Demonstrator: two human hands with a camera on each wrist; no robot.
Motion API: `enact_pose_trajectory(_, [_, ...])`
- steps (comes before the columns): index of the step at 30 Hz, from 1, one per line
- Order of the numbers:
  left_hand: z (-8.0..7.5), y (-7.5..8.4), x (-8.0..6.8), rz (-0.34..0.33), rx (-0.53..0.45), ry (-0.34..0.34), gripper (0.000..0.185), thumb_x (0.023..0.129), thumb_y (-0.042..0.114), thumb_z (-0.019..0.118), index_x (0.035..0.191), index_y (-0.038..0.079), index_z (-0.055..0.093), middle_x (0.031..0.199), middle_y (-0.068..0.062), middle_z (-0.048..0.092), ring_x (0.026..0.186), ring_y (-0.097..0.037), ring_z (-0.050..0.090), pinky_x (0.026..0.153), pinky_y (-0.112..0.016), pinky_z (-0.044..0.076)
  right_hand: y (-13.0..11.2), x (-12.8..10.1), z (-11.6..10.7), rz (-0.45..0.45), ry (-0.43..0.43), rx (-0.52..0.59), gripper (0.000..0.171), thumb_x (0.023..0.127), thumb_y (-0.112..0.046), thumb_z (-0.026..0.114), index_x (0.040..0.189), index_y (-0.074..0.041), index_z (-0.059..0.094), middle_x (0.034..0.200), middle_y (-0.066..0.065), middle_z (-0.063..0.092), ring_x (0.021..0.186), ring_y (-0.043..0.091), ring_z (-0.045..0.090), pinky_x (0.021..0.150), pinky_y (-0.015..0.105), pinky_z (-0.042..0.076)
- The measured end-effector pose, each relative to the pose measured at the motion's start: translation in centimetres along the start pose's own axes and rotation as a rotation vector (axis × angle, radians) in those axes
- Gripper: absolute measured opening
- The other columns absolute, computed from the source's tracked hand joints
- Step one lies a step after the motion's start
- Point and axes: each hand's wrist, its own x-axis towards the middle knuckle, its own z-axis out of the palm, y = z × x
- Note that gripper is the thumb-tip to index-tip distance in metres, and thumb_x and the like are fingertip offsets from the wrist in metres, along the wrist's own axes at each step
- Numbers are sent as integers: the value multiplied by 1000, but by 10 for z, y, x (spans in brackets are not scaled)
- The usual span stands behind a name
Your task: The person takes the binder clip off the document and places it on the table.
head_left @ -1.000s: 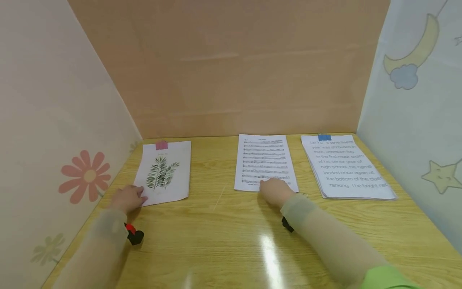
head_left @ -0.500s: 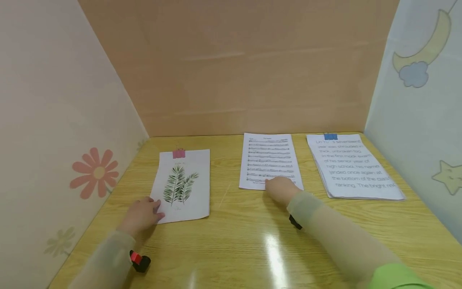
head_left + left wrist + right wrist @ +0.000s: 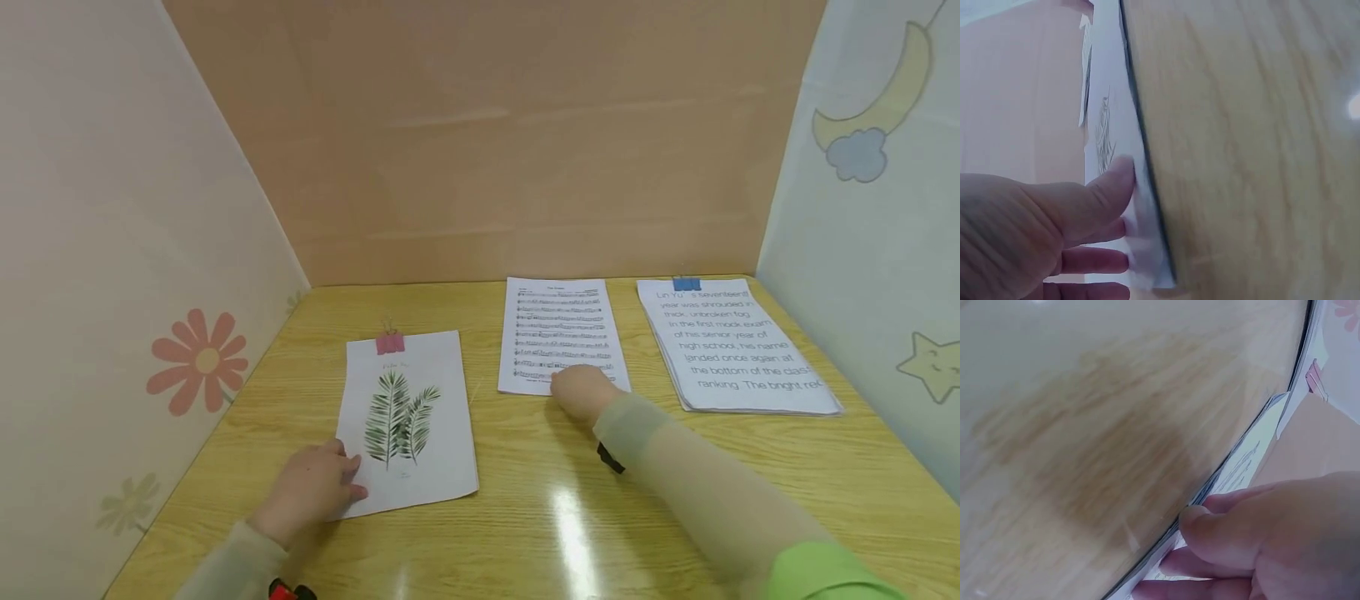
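A clipped stack of paper with a palm-leaf print lies on the left half of the table, a pink binder clip at its top edge. My left hand grips its lower left edge, the thumb by the near corner. In the left wrist view, that thumb lies over the paper's edge. My right hand holds the near edge of the sheet music. In the right wrist view, its thumb is against that edge, other fingers behind; how far they reach under is hidden.
Right of the music lies a stack of large-print text pages with a blue binder clip. A tan back panel and printed side walls enclose the wooden table.
My left hand has drawn the palm-leaf stack toward me and to the right, away from the left wall. The right hand and sheet music have stayed about where they were.
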Motion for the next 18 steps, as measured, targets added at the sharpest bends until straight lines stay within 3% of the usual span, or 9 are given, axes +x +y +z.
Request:
enact_pose_trajectory(5, [-11, 1, 11, 54, -7, 27, 20, 75, 27, 82, 79, 9, 74, 74, 2, 55, 67, -17, 45, 66, -34, 43, -2, 0, -5, -5, 8, -29, 31, 100, -9, 45, 76, -5, 64, 79, 12, 65, 79, 28, 64, 79, 42, 53])
enact_pose_trajectory(10, [-16, -5, 34, 68, -106, 23, 24, 73, 19, 84, 65, 15, 62, 66, 6, 51, 67, -16, 45, 66, -32, 43, -2, 0, -7, -20, 4, -53, 13, 86, 0, 59, 76, -6, 64, 80, 10, 65, 78, 27, 63, 79, 41, 53])
enact_pose_trajectory(14, [-19, -11, 46, 155, -87, 5, 29, 70, 19, 86, 62, 17, 58, 76, 5, 52, 73, -17, 45, 70, -34, 44, 0, 5, -9, -27, -21, -52, 12, 84, 1, 62, 77, -7, 65, 81, 8, 65, 78, 25, 62, 80, 40, 52])
enact_pose_trajectory(18, [-17, -16, 50, 218, -79, -15, 33, 68, 22, 87, 58, 20, 55, 95, 3, 54, 87, -19, 48, 82, -38, 46, 0, 15, -20, -18, -88, -64, 14, 85, 0, 61, 74, -9, 62, 74, 4, 60, 69, 20, 56, 72, 36, 52])
